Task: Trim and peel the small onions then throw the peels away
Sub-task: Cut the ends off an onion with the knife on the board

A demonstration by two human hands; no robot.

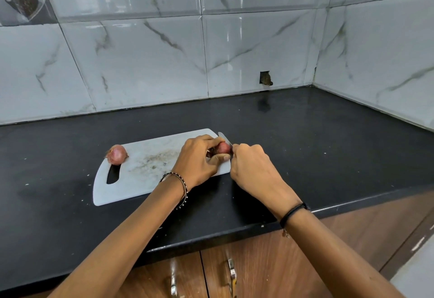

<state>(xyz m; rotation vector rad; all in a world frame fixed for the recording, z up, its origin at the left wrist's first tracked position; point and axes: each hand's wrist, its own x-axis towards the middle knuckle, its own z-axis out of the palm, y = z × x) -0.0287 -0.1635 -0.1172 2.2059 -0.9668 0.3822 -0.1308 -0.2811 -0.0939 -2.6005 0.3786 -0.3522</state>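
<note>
Left hand (199,160): fingers curled round small onion (224,148). Right hand (252,166) grips knife (224,137). We judge it light, firm, papery-slick; hold its sides.

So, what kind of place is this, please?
Most likely a home kitchen: a black countertop against marble-look wall tiles, wooden cabinets beneath, and a white cutting board holding a small onion.

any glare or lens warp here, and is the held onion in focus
Head view: glare streaks on the wall tiles; wide-angle bends the countertop edge; the onion in the left hand looks sharp, the knife in the right hand mostly hidden.
</note>
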